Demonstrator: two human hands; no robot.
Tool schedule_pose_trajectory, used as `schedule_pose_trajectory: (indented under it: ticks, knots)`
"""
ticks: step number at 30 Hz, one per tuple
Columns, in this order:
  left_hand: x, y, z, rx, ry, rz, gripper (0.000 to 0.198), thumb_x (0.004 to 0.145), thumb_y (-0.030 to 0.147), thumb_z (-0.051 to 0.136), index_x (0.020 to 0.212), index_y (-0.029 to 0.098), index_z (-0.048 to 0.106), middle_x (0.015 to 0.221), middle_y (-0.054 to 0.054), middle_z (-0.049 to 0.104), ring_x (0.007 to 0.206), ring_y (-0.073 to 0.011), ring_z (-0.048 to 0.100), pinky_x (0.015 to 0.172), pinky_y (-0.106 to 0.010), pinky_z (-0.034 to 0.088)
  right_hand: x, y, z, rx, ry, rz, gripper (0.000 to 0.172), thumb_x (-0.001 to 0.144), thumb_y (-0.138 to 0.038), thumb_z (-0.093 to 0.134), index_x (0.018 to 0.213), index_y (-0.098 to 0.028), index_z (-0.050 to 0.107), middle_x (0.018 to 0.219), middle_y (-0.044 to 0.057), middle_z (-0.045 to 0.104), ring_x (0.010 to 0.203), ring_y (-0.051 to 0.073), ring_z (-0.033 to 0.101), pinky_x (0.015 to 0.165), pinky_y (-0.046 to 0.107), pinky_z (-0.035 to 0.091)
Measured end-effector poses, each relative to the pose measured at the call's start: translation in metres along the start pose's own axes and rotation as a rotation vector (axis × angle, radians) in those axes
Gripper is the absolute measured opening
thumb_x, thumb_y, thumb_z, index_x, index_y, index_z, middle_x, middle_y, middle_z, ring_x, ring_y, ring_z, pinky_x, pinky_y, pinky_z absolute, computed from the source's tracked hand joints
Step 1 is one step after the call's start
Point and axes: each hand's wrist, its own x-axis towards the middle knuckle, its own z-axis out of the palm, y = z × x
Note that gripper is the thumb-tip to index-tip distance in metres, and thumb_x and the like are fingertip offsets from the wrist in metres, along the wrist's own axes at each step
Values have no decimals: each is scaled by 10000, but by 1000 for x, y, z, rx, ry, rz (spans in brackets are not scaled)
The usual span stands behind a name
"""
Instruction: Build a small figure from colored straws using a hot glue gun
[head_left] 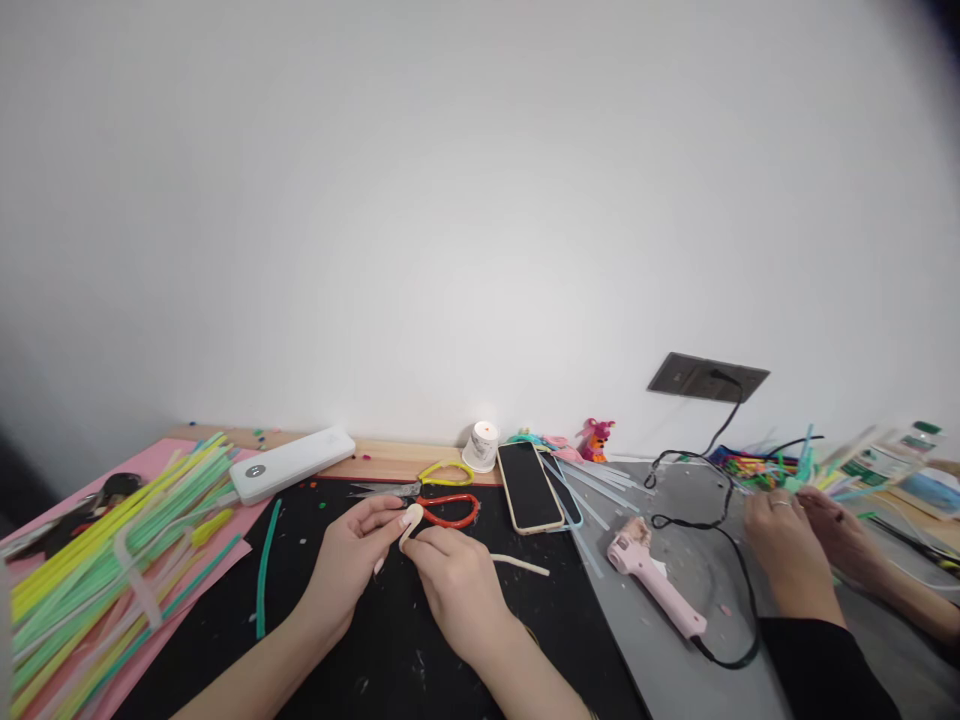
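Between my two hands a cream pipe cleaner (523,565) is bent into a rounded loop at one end, its straight tail sticking out to the right. My left hand (358,545) pinches the loop between thumb and fingers. Closed around the same strip, my right hand (457,578) sits close beside it. Just beyond my fingers lie scissors (448,510) with one red and one yellow handle, blades pointing left. A teal pipe cleaner (268,570) rests on the black mat (390,655) left of my hands.
Pipe cleaners (112,580) in several colours cover pink paper at left, near a white power bank (292,464). Behind stand a paper cup (481,446) and a phone (529,488). Rightward lies a corded pink glue gun (656,582); another person's hands (787,550) work beyond it.
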Motion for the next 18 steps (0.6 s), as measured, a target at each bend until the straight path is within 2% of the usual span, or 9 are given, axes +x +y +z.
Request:
schedule_pose_trajectory:
  ticks: [18]
  knots:
    - [-2, 3, 1, 6, 11, 15, 387, 581, 366, 841, 852, 149, 669, 679, -1, 707, 401, -36, 370, 394, -172, 256, 0, 0, 0, -7, -5, 2, 228, 939, -118, 449, 1028, -188, 648, 884, 41, 701, 738, 168, 636, 659, 245, 477]
